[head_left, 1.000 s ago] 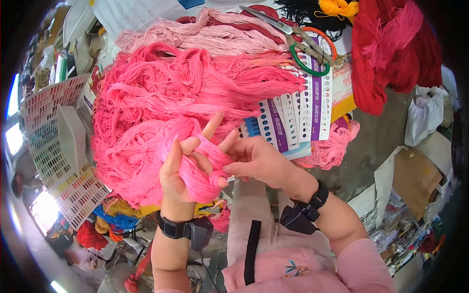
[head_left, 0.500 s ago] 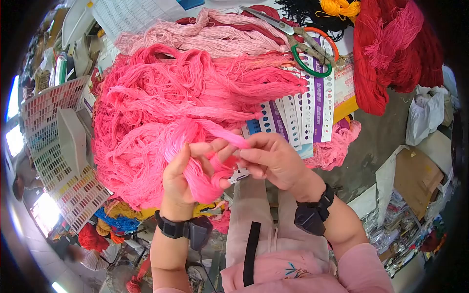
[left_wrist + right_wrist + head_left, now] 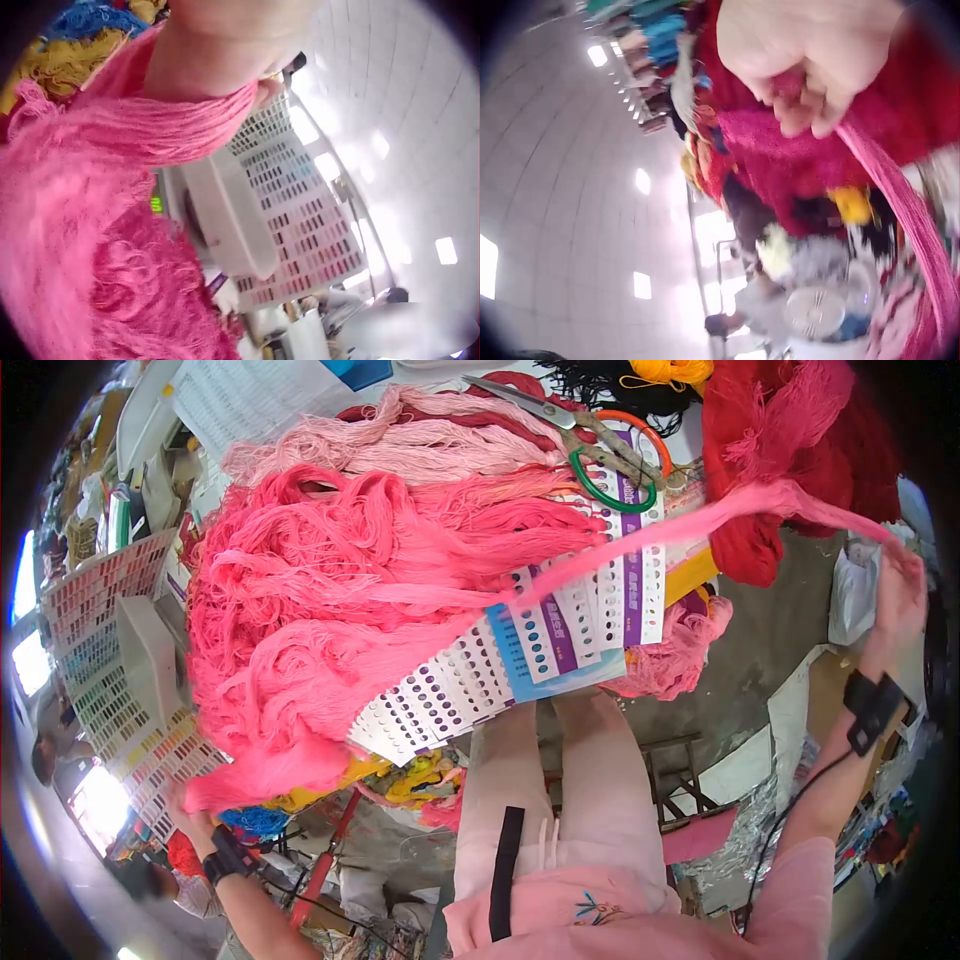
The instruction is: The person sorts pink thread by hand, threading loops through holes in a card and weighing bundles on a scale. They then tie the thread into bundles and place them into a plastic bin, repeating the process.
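The right hand (image 3: 810, 64) grips a pink strand (image 3: 700, 515) in curled fingers at far right, probably to stretch it straight above the cards (image 3: 440, 690) and yarn pile (image 3: 320, 580). Yarn lies against the left hand (image 3: 190, 815) at near left; I cannot tell how its fingers sit. Scissors (image 3: 590, 430) rest at the far side; grey floor (image 3: 790, 590) shows right.

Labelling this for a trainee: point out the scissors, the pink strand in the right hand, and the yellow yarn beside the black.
Scissors (image 3: 567, 416), head view: on the metal near the pivot.
Pink strand (image 3: 705, 511), head view: on its outstretched length.
Yellow yarn (image 3: 677, 370), head view: on its visible bundle.
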`<state>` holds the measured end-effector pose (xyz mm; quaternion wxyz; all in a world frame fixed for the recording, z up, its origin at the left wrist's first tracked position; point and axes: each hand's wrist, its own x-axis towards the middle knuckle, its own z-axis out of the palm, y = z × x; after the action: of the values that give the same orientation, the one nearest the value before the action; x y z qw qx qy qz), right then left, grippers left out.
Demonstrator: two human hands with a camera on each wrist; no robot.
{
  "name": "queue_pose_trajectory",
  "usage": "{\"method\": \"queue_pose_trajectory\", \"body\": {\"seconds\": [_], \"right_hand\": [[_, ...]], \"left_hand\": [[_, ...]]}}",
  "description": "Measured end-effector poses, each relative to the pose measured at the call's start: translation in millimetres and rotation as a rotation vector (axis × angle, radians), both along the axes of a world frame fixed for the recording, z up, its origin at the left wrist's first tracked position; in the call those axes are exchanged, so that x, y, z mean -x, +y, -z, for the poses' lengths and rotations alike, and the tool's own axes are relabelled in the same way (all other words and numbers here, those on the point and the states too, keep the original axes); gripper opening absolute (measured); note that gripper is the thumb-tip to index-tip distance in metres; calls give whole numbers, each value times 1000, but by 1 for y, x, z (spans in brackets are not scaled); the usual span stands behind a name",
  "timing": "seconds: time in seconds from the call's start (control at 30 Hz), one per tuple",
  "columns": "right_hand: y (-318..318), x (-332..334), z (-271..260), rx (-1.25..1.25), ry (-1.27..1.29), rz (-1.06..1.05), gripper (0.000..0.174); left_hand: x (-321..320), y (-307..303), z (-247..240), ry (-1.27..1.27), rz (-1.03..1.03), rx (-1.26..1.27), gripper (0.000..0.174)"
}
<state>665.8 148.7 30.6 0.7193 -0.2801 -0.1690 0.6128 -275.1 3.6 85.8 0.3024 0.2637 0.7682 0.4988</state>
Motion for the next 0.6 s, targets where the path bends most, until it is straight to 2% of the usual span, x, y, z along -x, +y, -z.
{"method": "queue_pose_trajectory", "body": {"seconds": [0.03, 0.07, 0.1, 0.13, 0.17, 0.2, 0.23, 0.27, 0.3, 0.33, 0.37, 0.4, 0.43, 0.5, 0.57, 0.6], "right_hand": [[-1, 14, -16, 16, -185, 65, 20], [2, 44, -30, 34, -372, 133, 22], [7, 103, -18, -7, -593, -58, 24], [3, 153, 7, 124, -668, 35, 22], [5, 203, 15, 179, -1440, -133, 19], [3, 245, 22, 432, -1026, -268, 16], [-1, 267, 48, 387, -1002, -331, 13], [-7, 285, 75, 353, -941, -389, 11], [-10, 301, 93, 264, -1045, -326, 9], [-13, 315, 107, 173, -1145, -264, 8], [-16, 325, 118, 117, -1274, -182, 7], [-19, 332, 123, 59, -1401, -96, 7], [-21, 336, 125, 58, -1404, -101, 7], [-27, 339, 125, -36, -1644, -46, 12], [-26, 330, 124, -42, -1627, -66, 15], [-25, 326, 123, -44, -1606, -80, 18]], "left_hand": [[-6, 12, 3, -677, 136, -120, 38], [-80, 56, 7, -1357, 270, -242, 37], [-121, 74, 28, -1238, 202, -89, 36], [-168, 87, 47, -1111, 138, 56, 36], [-272, 103, 44, -472, 280, 271, 32], [-300, 115, 64, -831, 229, 421, 26], [-335, 123, 86, -1142, 413, 438, 25], [-378, 128, 94, -954, 477, 534, 24], [-411, 133, 98, -892, 589, 590, 25], [-431, 133, 117, -681, 740, 607, 26], [-455, 128, 134, -586, 681, 592, 15], [-468, 126, 145, -591, 677, 594, 15], [-478, 126, 153, -559, 698, 573, 15], [-484, 124, 162, -532, 717, 556, 16], [-480, 123, 163, -218, 929, 502, 10], [-476, 120, 159, -220, 924, 502, 10]]}}
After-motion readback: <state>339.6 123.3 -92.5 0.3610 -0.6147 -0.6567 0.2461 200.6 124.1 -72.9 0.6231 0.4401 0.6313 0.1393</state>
